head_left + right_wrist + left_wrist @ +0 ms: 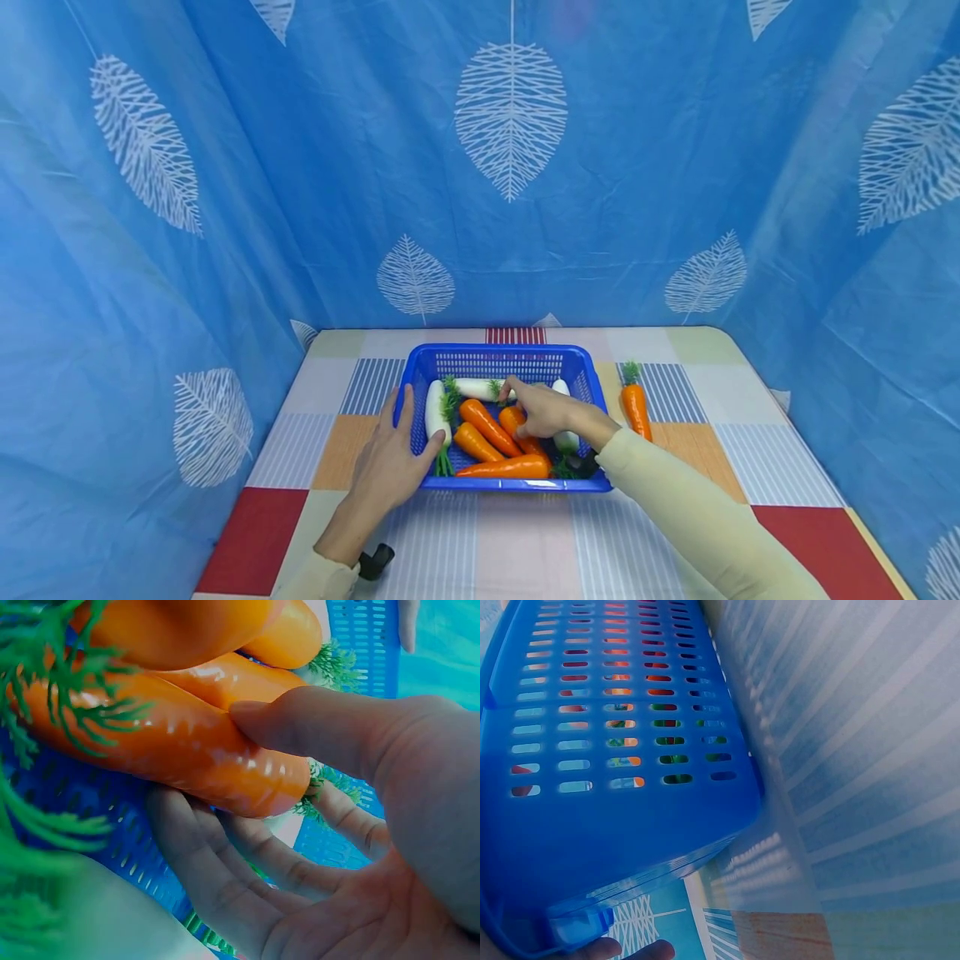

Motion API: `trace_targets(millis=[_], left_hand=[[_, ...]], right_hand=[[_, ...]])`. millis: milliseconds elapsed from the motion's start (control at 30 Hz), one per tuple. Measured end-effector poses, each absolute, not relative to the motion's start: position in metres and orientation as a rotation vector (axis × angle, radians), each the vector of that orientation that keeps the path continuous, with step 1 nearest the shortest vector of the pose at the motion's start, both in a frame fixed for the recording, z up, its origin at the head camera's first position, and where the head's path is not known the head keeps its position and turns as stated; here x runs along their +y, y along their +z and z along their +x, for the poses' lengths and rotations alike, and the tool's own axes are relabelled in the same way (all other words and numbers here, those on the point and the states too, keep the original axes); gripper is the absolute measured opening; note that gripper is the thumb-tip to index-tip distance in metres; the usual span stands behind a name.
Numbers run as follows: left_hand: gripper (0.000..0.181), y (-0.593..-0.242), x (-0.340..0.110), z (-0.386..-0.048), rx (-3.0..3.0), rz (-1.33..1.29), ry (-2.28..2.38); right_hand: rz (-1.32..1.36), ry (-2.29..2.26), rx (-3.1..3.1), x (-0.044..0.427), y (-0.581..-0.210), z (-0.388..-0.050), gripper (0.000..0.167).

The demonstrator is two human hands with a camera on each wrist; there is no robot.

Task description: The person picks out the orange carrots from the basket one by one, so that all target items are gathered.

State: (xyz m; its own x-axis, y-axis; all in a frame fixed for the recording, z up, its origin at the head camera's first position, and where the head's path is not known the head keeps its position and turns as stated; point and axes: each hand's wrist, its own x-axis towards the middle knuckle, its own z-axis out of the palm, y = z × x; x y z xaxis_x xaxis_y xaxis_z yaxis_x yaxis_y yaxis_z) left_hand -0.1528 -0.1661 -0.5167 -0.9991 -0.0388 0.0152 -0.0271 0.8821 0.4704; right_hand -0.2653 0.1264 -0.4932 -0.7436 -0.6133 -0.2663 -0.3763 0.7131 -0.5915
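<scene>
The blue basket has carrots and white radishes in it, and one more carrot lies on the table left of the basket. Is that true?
Not quite: the extra carrot lies right of the blue basket, as the head view shows.

A blue curtain (360, 133) (printed with white leaves (511, 117)) hangs around a table in checked cloth (525, 546)

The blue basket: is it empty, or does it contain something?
Not empty: the head view shows carrots and white radishes lying inside the basket, with the right hand among them.
</scene>
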Motion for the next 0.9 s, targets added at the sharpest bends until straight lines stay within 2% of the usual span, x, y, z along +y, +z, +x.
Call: trace_targets(millis=[900], left_hand=[[0.100,-0.519,-0.165,-0.154,-3.007,0.078,-0.800]], right_hand=[[-0.700,-1.009,2.628,0.155,-0.464,-0.264,0.062]])
